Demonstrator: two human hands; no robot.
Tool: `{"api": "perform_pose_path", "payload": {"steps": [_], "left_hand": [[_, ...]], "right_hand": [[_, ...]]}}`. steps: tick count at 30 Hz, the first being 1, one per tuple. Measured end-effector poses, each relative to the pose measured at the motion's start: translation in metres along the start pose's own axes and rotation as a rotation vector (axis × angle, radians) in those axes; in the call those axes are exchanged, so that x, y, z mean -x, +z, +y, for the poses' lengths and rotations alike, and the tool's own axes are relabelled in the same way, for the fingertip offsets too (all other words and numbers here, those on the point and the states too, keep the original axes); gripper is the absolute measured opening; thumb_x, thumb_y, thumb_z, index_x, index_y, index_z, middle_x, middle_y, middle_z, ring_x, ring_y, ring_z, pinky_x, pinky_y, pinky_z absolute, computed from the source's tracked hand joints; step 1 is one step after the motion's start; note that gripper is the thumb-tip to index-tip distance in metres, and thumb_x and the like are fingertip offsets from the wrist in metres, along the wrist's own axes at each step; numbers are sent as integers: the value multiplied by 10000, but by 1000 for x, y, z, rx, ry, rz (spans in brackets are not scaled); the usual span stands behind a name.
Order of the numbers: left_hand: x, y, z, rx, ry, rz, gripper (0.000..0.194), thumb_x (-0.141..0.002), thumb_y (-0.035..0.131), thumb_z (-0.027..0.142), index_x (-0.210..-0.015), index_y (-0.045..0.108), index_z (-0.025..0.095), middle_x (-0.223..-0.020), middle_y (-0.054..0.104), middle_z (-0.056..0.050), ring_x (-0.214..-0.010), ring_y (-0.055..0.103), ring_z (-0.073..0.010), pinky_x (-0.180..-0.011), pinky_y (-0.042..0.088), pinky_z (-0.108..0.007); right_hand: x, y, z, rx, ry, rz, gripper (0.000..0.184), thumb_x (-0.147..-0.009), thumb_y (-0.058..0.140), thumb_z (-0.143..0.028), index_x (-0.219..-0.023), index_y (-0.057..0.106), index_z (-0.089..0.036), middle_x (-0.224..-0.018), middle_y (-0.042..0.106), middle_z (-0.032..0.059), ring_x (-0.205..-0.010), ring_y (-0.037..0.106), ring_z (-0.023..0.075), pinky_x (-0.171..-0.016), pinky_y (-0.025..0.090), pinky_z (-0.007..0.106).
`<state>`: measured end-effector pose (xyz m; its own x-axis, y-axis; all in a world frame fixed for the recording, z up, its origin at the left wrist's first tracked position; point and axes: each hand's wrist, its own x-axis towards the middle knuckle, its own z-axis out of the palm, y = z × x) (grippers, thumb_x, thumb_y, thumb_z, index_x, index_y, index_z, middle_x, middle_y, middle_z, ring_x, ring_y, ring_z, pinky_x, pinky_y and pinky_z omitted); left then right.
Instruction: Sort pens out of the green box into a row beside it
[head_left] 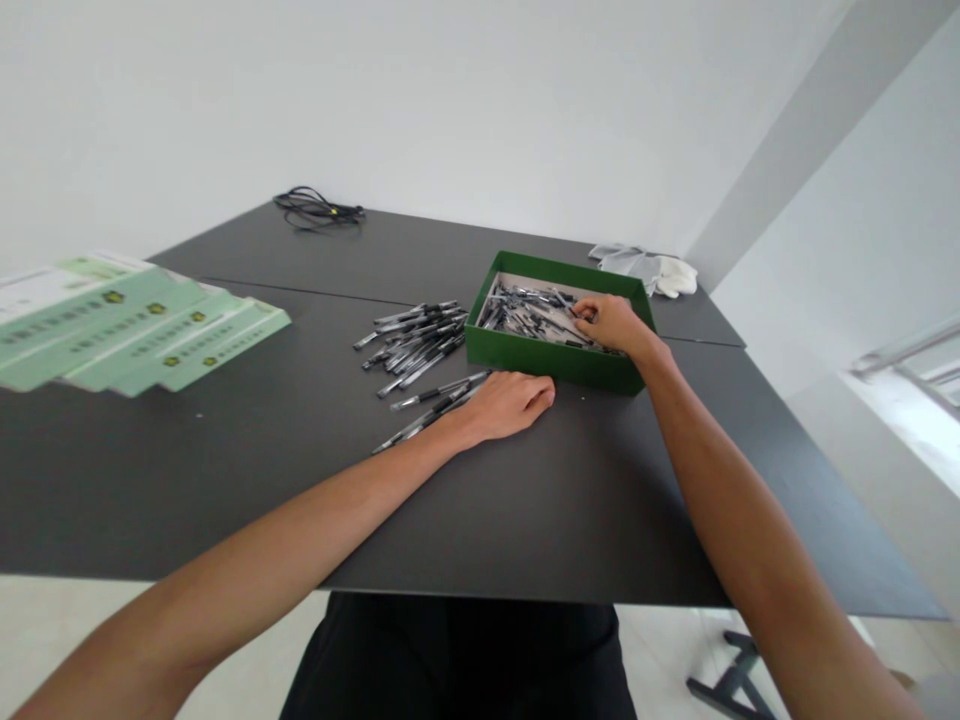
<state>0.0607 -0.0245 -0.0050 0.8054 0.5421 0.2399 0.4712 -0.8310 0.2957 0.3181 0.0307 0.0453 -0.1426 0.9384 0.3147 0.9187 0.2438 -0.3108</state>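
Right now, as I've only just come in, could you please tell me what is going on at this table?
The right hand is inside the green box, its fingers among slim pen-like pieces; whether it grips one is unclear. The left hand rests loosely curled on the dark table, in front of the box. Clear-and-black pens lie in a loose pile left of the box, with a few more beside the left hand.
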Motion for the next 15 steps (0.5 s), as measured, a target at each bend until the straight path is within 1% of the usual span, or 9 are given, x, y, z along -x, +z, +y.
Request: {"api": "perform_pose_path", "payload": {"steps": [3, 7, 11, 15], "left_hand": [[0, -1, 0, 5, 8, 0, 308, -1069, 413, 320, -998, 696, 221, -864, 752, -47, -781, 711, -210, -655, 433, -282], [0, -1, 0, 23, 1, -3, 301, -1065, 426, 324, -1001, 701, 220, -874, 755, -49, -792, 712, -207, -675, 448, -279], [0, 0, 0, 22, 2, -6, 302, -1067, 424, 325, -1011, 702, 222, -900, 761, -50, -824, 716, -206, -703, 462, -281], [1, 1, -1, 4, 11, 7, 309, -1072, 409, 325, -1010, 695, 222, -901, 761, -47, -810, 714, -206, -678, 446, -286]], "right_hand": [[0, -1, 0, -43, -9, 27, 264, -824, 644, -210, -998, 818, -113, -887, 787, 76, -805, 685, 200, -770, 491, 280], [-1, -1, -1, -102, 1, 27, 256, -851, 631, -251, -958, 813, -105, -836, 779, 74, -743, 667, 186, -736, 480, 277], [0, -2, -4, -131, -14, 48, 253, -836, 635, -248, -947, 811, -104, -812, 773, 69, -715, 651, 178, -732, 476, 275], [-1, -5, -6, -159, -28, 79, 245, -831, 650, -262, -943, 806, -111, -846, 779, 80, -737, 658, 184, -748, 487, 283]]}}
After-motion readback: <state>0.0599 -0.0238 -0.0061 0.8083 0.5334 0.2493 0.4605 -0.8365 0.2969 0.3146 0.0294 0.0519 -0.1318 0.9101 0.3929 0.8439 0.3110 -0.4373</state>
